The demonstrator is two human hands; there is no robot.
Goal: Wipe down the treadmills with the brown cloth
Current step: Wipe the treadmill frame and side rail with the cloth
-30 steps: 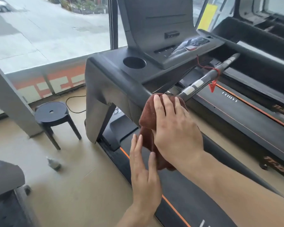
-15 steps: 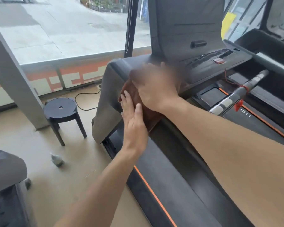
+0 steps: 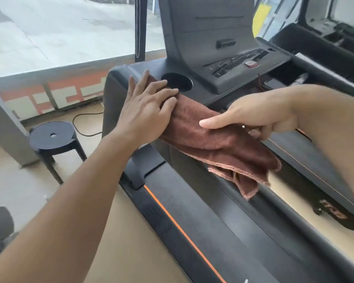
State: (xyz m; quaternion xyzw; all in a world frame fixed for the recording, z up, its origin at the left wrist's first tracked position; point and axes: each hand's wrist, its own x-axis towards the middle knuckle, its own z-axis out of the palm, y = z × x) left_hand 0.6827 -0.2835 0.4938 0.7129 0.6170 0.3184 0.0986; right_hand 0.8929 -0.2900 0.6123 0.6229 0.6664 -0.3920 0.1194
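Wiping one treadmill (image 3: pixel 119 82), two hands, left hand (image 3: pixel 145 107), right hand (image 3: pixel 258 113), one brown cloth (image 3: pixel 202 131)

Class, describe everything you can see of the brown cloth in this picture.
The brown cloth looks like soft terry towelling, reddish brown with a paler stitched hem. It is folded and stretched from beside the cup holder on the treadmill console out to the right. The left hand presses its upper end flat; the right hand grips the middle. Loose corners hang below.
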